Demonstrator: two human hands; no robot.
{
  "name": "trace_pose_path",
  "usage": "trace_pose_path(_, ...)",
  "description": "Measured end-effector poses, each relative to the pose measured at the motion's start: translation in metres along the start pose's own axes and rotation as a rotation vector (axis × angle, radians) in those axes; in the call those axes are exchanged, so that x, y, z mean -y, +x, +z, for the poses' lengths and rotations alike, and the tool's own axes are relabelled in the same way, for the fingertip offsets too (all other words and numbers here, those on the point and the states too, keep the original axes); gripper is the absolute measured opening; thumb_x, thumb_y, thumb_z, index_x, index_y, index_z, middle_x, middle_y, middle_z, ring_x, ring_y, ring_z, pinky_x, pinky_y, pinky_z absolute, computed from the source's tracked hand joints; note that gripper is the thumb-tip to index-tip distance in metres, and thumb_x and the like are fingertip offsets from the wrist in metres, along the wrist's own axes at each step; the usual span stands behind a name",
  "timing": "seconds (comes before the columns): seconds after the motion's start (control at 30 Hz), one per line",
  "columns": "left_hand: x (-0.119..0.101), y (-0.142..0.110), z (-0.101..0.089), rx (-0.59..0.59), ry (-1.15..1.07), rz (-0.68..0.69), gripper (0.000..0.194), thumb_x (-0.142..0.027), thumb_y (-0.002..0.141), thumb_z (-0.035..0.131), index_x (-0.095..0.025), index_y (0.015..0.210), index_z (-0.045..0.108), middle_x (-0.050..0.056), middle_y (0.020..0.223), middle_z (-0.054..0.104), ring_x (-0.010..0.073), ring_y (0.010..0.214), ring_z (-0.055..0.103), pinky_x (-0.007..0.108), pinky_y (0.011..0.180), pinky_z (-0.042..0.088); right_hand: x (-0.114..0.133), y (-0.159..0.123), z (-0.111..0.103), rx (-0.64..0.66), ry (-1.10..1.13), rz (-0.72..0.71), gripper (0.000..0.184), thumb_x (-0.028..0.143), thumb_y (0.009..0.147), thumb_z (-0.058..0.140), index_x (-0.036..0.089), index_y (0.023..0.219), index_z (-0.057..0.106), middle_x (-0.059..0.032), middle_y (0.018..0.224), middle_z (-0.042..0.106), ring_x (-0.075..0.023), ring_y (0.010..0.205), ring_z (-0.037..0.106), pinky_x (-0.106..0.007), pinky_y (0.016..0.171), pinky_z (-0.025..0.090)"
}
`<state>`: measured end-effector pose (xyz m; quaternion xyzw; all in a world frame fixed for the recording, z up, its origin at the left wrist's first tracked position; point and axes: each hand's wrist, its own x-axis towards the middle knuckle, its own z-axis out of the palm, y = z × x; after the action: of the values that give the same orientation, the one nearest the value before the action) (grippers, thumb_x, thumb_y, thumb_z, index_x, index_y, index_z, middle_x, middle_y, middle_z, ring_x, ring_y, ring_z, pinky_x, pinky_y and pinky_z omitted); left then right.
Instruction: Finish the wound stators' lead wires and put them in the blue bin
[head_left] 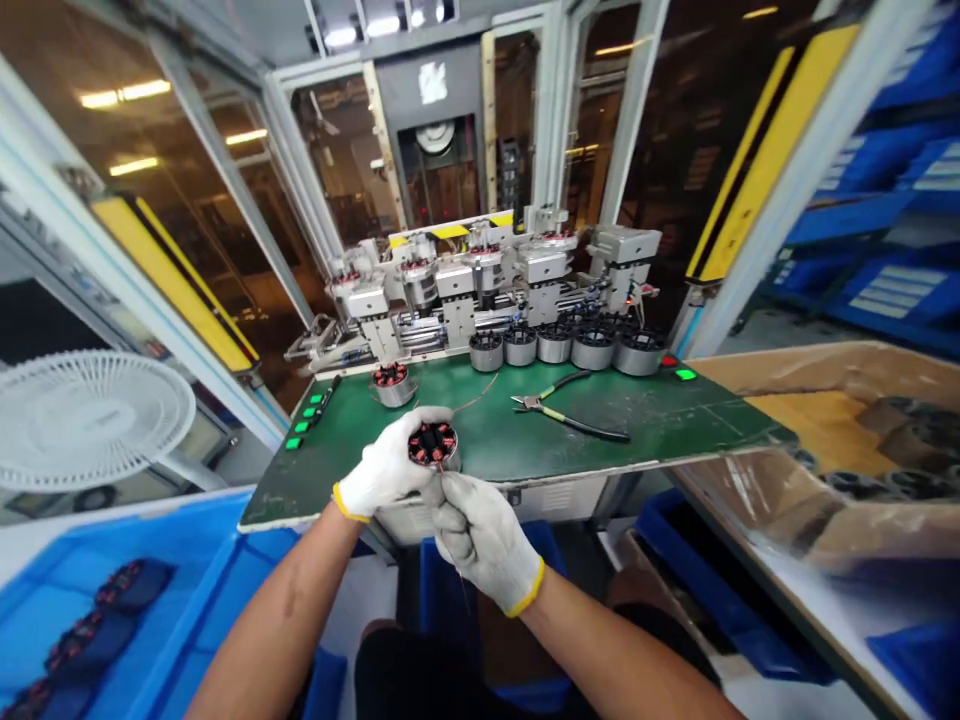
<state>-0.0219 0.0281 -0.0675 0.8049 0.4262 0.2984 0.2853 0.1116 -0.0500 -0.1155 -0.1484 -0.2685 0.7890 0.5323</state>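
My left hand point(391, 458), in a white glove with a yellow cuff, is closed round a motor stator point(433, 443) with copper windings and a metal outer ring. It holds the stator just over the front edge of the green tabletop point(360, 470). My right hand point(480, 535), gloved alike, pinches a thin copper wire point(441, 470) at the stator's near side; a loose end hangs below the fist. Behind my left hand stands another wound stator point(392, 384). A pair of cutting pliers point(570, 415) with green and black handles lies open to the right.
Several unwound stator cores point(555, 346) line the table's back, before a winding machine's fixtures point(457, 290). Yellow light-curtain posts point(180, 285) flank it. A blue bin point(202, 580) holding stators is at lower left, a white fan point(90, 420) above it, and a cardboard box point(810, 400) at right.
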Motion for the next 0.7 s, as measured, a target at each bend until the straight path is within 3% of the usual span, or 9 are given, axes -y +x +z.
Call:
trace_pose_path(0.27,-0.003,0.005,0.004,0.012,0.01,-0.062,0.069,-0.005,0.051,0.055,-0.017,0.119,0.051,0.006,0.117,0.061,0.0214,0.11,0.058,0.032,0.099,0.045,-0.006,0.001,-0.003,-0.085,-0.096,-0.065,0.046,0.057,0.068,0.071,0.015,0.074,0.054,0.0099,0.049,0.032,-0.0019,0.038,0.015,-0.017,0.034,0.009)
trace_pose_path(0.43,-0.006,0.001,0.0,0.079,-0.051,-0.102,0.075,-0.007,0.05,0.063,-0.021,0.123,0.049,0.002,0.115,0.061,0.0215,0.107,0.058,0.032,0.097,0.045,-0.014,-0.011,-0.018,-0.163,-0.312,-0.04,0.047,0.061,0.072,0.062,0.015,0.073,0.055,0.0101,0.046,0.032,-0.0024,0.033,0.019,-0.017,0.031,0.014)
trace_pose_path(0.57,0.0,0.0,0.001,0.08,-0.046,-0.133,0.078,-0.009,0.049,0.067,-0.021,0.123,0.049,0.002,0.115,0.06,0.0224,0.107,0.058,0.032,0.096,0.045,-0.034,-0.022,-0.05,-0.227,-0.545,0.016,0.042,0.057,0.076,0.054,0.016,0.072,0.056,0.0102,0.044,0.031,-0.0044,0.031,0.021,-0.018,0.03,0.02)
trace_pose_path(0.7,-0.009,0.0,-0.006,0.12,0.016,-0.113,0.076,-0.014,0.053,0.067,-0.02,0.126,0.047,0.004,0.118,0.059,0.023,0.109,0.057,0.033,0.099,0.043,-0.074,-0.035,-0.106,-0.316,-0.832,0.172,0.03,0.042,0.083,0.041,0.017,0.074,0.057,0.0087,0.046,0.031,-0.0067,0.033,0.025,-0.019,0.034,0.022)
